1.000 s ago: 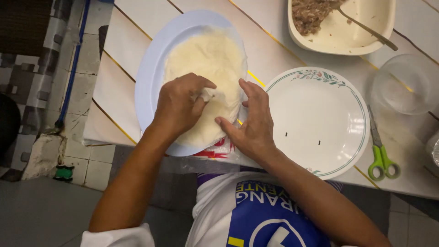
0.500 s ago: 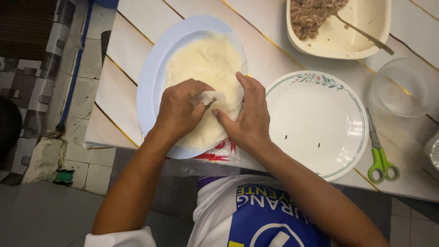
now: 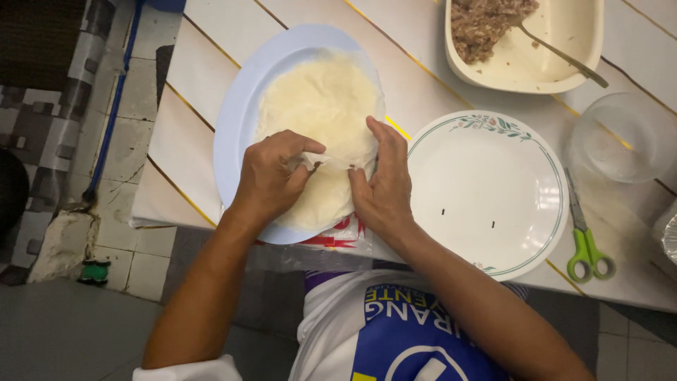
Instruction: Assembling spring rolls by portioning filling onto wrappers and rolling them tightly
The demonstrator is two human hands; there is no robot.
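A blue plate (image 3: 236,134) on the surface (image 3: 211,42) carries a stack of pale round wrappers (image 3: 321,106). Beside it sits a white plate (image 3: 486,190) with a floral rim. A cream dish (image 3: 564,53) at the top holds minced filling (image 3: 486,21) and a spoon (image 3: 557,53). A clear bowl (image 3: 620,137) and green scissors (image 3: 589,247) lie to the right. The left hand (image 3: 271,176) pinches the top wrapper's lifted edge, grip clenched on it. The right hand (image 3: 384,187) rests flat on the stack, fingers loose.
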